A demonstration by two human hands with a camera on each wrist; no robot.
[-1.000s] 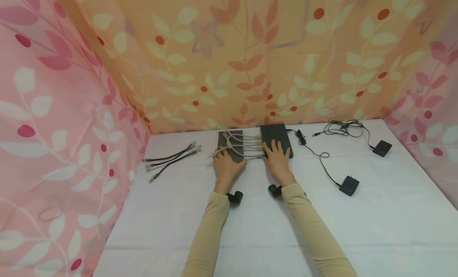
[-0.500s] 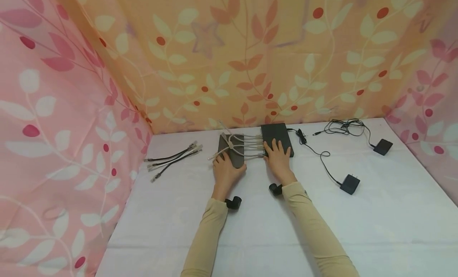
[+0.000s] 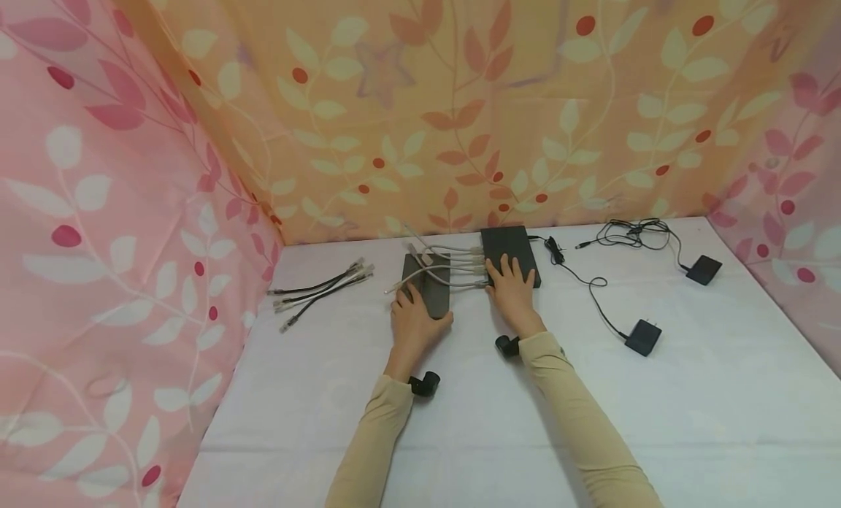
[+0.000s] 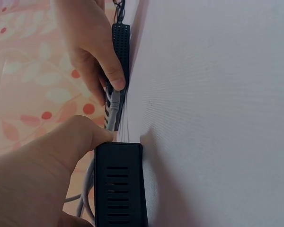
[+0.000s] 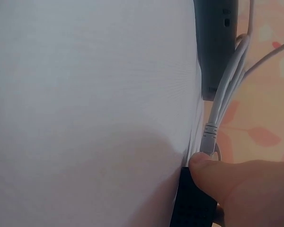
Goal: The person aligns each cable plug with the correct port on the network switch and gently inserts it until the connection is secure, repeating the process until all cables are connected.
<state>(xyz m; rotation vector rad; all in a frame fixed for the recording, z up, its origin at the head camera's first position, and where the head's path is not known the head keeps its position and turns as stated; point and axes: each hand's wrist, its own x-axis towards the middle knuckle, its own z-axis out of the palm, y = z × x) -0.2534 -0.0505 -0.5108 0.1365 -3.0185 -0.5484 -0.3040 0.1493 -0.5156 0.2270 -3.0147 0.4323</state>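
In the head view a flat dark grey box (image 3: 440,296) with vent slots along one side lies at the middle back of the table. My left hand (image 3: 412,325) holds it, fingers along its left part and thumb at its near right corner. On the right is a black network switch (image 3: 509,244) with several grey Ethernet cables (image 3: 460,269) in its left side. Their other ends lie loose over the grey box. My right hand (image 3: 514,296) rests spread on the switch, the thumb beside a cable plug (image 5: 208,141), as the right wrist view shows.
Several short black Ethernet cables (image 3: 322,289) lie on the left. A power adapter (image 3: 643,337) trails a cord to the switch. Another adapter (image 3: 704,269) with a coiled cord (image 3: 634,233) lies farther right. A patterned curtain (image 3: 420,114) hangs behind the table's back edge.
The grey box has slid toward me with my left hand, uncovering more of itself from under the cables. My right hand stays on the switch.
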